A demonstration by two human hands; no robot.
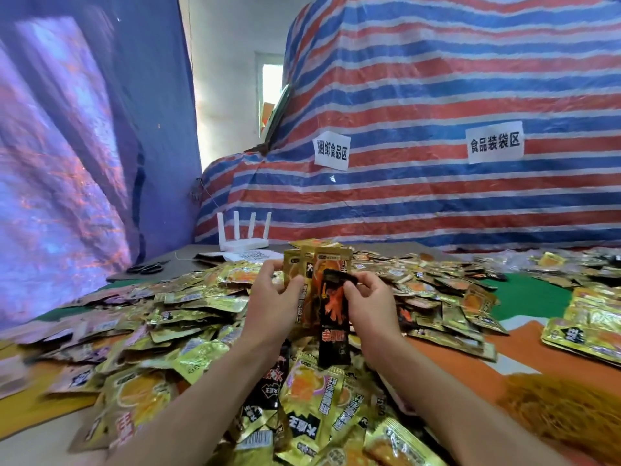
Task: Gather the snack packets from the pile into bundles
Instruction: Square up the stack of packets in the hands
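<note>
A wide pile of gold snack packets (188, 317) covers the table in front of me. Above its middle my left hand (274, 297) grips an upright bundle of gold packets (316, 264), thumb across the front. My right hand (368, 297) pinches the top of a long black packet (332, 317) with orange print, held against the front of that bundle and hanging below it. More gold and black packets (312, 398) lie between my forearms.
A white router (243, 237) with several antennas stands at the back, scissors (148, 267) to its left. Stacked gold packets (584, 331) lie at right on green and orange table covering. A striped tarp (437, 129) with two paper signs rises behind.
</note>
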